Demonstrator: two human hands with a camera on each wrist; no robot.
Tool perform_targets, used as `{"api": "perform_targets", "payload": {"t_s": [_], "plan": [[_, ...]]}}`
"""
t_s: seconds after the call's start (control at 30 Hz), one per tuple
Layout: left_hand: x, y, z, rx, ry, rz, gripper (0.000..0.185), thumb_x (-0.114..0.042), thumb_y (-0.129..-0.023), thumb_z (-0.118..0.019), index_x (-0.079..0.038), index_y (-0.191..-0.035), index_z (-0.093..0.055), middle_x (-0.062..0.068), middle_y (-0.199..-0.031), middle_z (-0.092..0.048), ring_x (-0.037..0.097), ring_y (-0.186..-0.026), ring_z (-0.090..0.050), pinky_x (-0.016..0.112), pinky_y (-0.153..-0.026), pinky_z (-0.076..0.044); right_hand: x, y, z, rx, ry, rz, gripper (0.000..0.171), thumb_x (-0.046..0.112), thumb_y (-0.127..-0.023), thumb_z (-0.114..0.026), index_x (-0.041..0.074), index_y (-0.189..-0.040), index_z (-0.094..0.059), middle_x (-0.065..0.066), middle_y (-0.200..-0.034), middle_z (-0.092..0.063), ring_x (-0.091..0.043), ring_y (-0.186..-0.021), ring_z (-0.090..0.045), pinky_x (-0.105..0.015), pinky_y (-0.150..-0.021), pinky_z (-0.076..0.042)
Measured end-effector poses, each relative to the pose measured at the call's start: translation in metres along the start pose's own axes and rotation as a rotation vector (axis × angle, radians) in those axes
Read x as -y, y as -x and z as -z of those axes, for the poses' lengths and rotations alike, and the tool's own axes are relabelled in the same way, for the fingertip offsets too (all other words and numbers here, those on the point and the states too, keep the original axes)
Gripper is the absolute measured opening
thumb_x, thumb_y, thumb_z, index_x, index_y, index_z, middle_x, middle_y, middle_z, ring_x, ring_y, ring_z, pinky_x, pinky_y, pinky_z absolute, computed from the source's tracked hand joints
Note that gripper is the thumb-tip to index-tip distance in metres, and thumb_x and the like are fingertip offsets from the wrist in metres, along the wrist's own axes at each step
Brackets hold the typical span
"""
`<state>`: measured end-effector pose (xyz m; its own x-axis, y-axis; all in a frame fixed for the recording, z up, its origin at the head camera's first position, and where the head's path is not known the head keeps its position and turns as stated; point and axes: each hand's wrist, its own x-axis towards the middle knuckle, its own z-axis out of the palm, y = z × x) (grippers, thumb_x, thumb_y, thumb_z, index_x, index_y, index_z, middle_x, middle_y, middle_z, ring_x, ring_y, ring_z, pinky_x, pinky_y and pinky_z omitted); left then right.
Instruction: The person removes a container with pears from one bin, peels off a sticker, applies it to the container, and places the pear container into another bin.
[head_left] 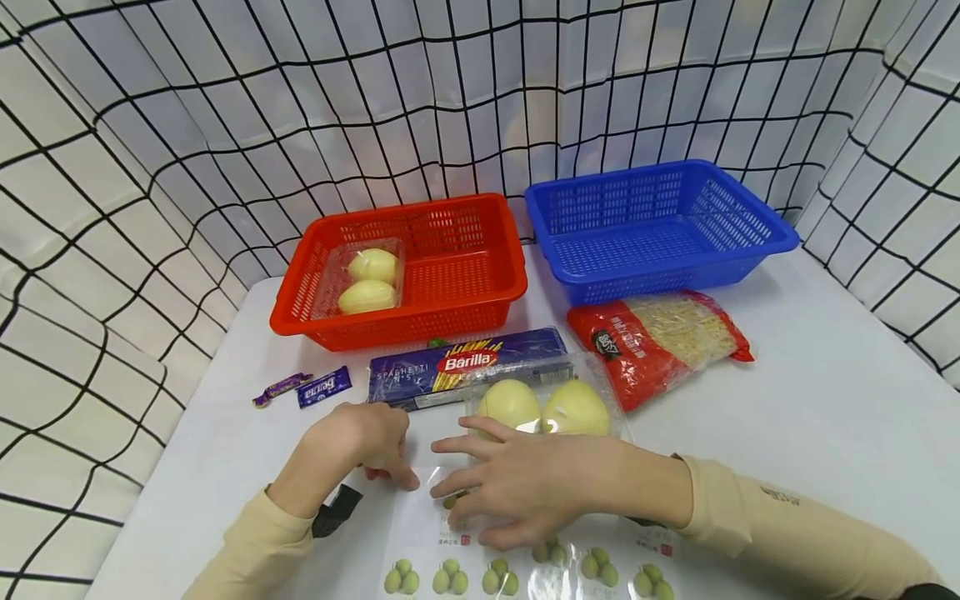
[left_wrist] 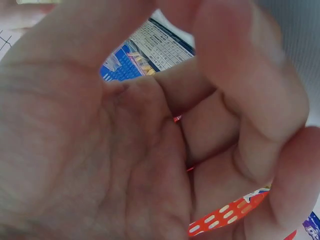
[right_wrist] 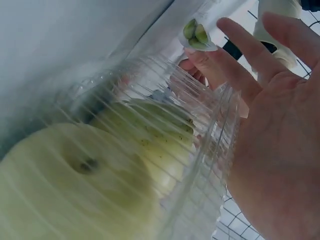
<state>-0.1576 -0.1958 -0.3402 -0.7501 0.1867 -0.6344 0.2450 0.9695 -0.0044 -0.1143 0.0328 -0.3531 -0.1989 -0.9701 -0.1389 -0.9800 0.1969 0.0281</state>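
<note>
Head view: white table (head_left: 825, 400) enclosed by white cloth with a black grid (head_left: 112, 167). At the back, a perforated red plastic basket (head_left: 480, 283) holding a clear clamshell of two pale yellow fruits (head_left: 367, 282), and a blue basket (head_left: 660, 225) just beside it. In front: a flat dark-blue Barilla spaghetti box (head_left: 465, 367), a red crinkly noodle bag (head_left: 660, 342), two small purple candy wrappers (head_left: 303, 388).

Second ribbed clear clamshell with two round yellow fruits (head_left: 543, 407) sits mid-table, touching the spaghetti box.

Right hand (head_left: 517, 483) is flat, fingers spread, against the clamshell's near side, over a glossy bag printed with green fruit (head_left: 510, 567). Left hand (head_left: 371, 446) has curled fingers, tips down at that bag's edge; can't tell if it pinches it.
</note>
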Motion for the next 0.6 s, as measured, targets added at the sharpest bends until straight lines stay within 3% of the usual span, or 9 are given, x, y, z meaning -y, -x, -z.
{"api": "perform_targets", "payload": {"t_s": [0.23,0.6], "plan": [[-0.001,0.000,0.001,0.003,0.008,0.005,0.042,-0.046,-0.077,-0.088,-0.013,-0.079,-0.062,0.000,-0.064,-0.062,0.015,-0.065,-0.058,0.032,-0.063,-0.041,0.001,0.000,0.000,-0.019,0.007,-0.006,0.035,0.044,-0.103,-0.055,0.034,-0.135,-0.063,0.022,-0.147,-0.057,-0.019,-0.157,-0.031,-0.052,-0.131,-0.020],[-0.002,0.001,0.002,-0.012,-0.013,0.020,0.044,-0.048,-0.075,-0.089,-0.013,-0.077,-0.063,0.000,-0.064,-0.063,0.015,-0.065,-0.058,0.033,-0.065,-0.041,0.000,0.024,0.025,0.037,-0.167,0.065,0.042,0.043,-0.105,-0.050,0.032,-0.145,-0.057,0.022,-0.149,-0.055,-0.020,-0.159,-0.026,-0.055,-0.131,-0.018]]}}
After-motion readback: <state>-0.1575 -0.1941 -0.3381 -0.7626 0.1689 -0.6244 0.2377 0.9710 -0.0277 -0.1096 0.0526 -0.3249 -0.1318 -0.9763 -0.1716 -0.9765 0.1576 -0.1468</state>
